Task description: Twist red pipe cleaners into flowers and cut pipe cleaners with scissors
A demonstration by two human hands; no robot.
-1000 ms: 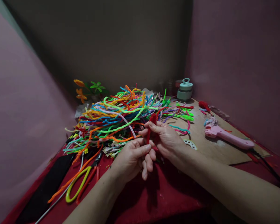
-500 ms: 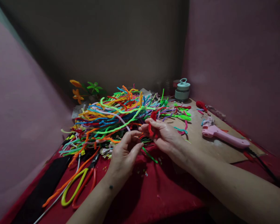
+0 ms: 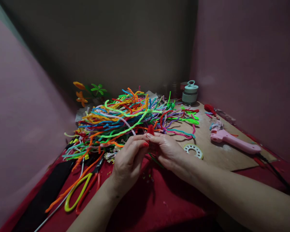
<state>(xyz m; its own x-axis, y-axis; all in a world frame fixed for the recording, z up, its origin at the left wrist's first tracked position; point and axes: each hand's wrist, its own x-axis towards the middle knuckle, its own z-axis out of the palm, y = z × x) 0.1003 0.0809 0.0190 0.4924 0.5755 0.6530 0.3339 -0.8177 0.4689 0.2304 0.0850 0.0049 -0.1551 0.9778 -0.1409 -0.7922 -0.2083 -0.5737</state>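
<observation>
My left hand (image 3: 128,159) and my right hand (image 3: 165,149) meet above the red cloth (image 3: 159,199), fingertips pinched together on a small red pipe-cleaner piece (image 3: 150,129) that sticks up between them. Just beyond the hands lies a big tangled pile of pipe cleaners (image 3: 125,117) in many colours. A thin green stem (image 3: 156,160) shows under the hands.
A pink glue gun (image 3: 234,141) with a cord lies on a brown board (image 3: 219,151) at the right, with a tape roll (image 3: 194,150) near my right wrist. Yellow-handled scissors (image 3: 78,193) lie at the left. A grey-green round container (image 3: 190,93) and paper flowers (image 3: 87,93) stand at the back.
My left hand let go of the red piece, dropped toward the cloth, then came back up to pinch it together with my right hand. The tape roll is now uncovered.
</observation>
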